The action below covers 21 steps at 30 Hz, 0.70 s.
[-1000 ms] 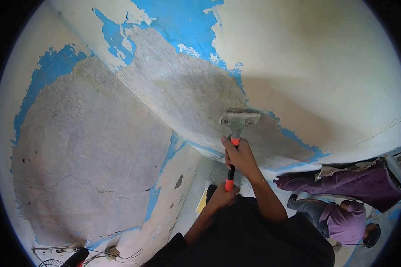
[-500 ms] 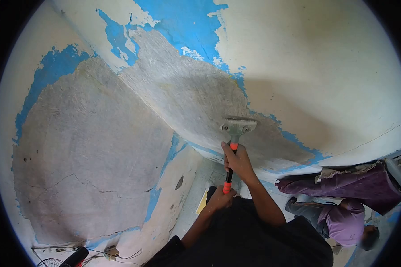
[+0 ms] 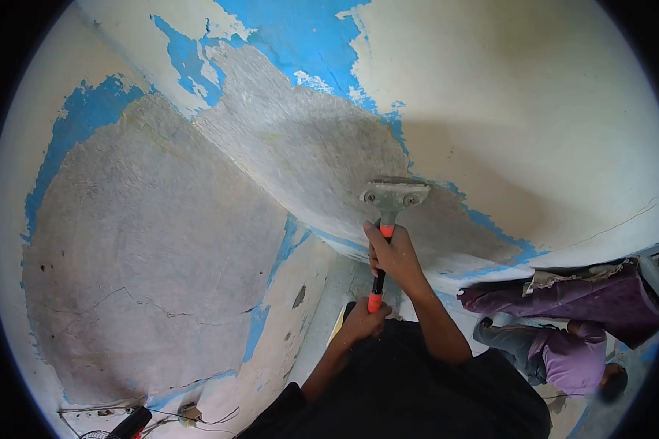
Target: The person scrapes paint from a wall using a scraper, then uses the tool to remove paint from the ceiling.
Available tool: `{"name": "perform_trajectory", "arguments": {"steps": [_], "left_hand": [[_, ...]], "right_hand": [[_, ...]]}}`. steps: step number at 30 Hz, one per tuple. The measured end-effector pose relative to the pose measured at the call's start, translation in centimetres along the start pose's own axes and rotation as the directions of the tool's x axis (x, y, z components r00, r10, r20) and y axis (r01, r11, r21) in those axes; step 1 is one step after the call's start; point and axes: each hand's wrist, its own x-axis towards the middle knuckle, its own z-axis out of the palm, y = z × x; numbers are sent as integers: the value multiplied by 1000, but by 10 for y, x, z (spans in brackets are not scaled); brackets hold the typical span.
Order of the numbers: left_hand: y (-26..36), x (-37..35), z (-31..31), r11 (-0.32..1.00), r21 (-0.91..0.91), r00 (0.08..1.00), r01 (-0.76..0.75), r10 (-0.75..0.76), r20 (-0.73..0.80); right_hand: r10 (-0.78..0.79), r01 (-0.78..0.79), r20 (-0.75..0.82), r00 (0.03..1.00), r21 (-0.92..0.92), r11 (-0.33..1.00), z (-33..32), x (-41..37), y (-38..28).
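A long-handled wall scraper [image 3: 393, 196] points away from me, its wide blade right at the grey bared part of the wall [image 3: 307, 139]. Around the upper handle, just below the orange collar, my right hand [image 3: 398, 256] is closed. Lower down, my left hand [image 3: 364, 322] grips the orange end of the black handle near my body. Blue paint [image 3: 300, 44] with ragged edges borders the bared patch, and cream paint [image 3: 520, 80] covers the wall to the right of it.
On the left, another wall carries a large grey patch [image 3: 146, 256] with a crack. Loose wires and an electrical box [image 3: 190, 415] are at bottom left. At right, a purple cloth-covered bundle [image 3: 578, 300] lies near a person in a purple shirt [image 3: 575, 358].
The scraper blade has moved slightly up the wall, with both hands still on the handle. The view has shifted a little.
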Motion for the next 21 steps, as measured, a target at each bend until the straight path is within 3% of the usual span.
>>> {"name": "perform_trajectory", "arguments": {"steps": [5, 9, 15, 21], "left_hand": [[-24, 8, -3, 1000, -26, 1000, 8, -8, 15], [13, 1, -2, 999, 42, 1000, 2, -3, 3], [-21, 12, -11, 999, 31, 1000, 19, -20, 16], [8, 14, -32, 984, 176, 999, -9, 17, -46]], "right_hand": [[16, -19, -62, 998, -38, 999, -1, 2, 25], [-46, 45, -21, 999, -17, 999, 0, -3, -10], [-9, 10, -51, 999, 12, 1000, -2, 7, 29], [-52, 57, -45, 998, 112, 992, 6, 8, -1]]}}
